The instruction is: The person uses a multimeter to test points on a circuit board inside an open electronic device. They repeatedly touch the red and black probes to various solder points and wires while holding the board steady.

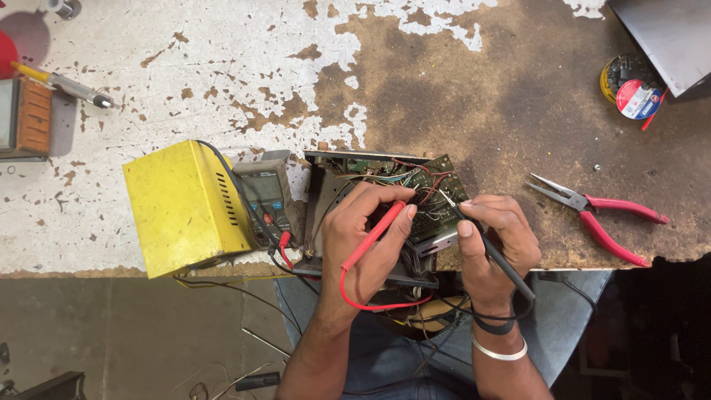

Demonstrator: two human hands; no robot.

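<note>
At the far left edge of the workbench (185, 67), whose white paint has flaked away to bare brown toward the right, sits a boxy part with an orange ribbed face (29, 115); just above it lies a yellow-handled screwdriver (63, 84), its shaft pointing right. Nearer the front edge stands a yellow metal box (185, 207) with a row of vent slots on its right side. Touching that side is a dark multimeter (266, 200), with red and black leads running from its lower end.

Next comes an opened metal chassis (326, 200) holding a green circuit board (433, 189) crowded with coloured wires; it overhangs the bench edge above the person's lap. The left hand (366, 237) is closed round a red probe (378, 233), whose long axis runs from lower left to upper right, tip toward the board. The right hand (492, 237) is closed round a black probe (492, 252), which slants from lower right to upper left, its metal tip on the board. The two hands sit side by side, just apart. A metal bangle circles the right wrist.

Further right lie red-handled long-nose pliers (592, 211), jaws pointing up-left. In the top right corner rest rolls of tape (633, 89), yellow beneath one with a round red and white label, beside a grey metal sheet (666, 37)
</note>
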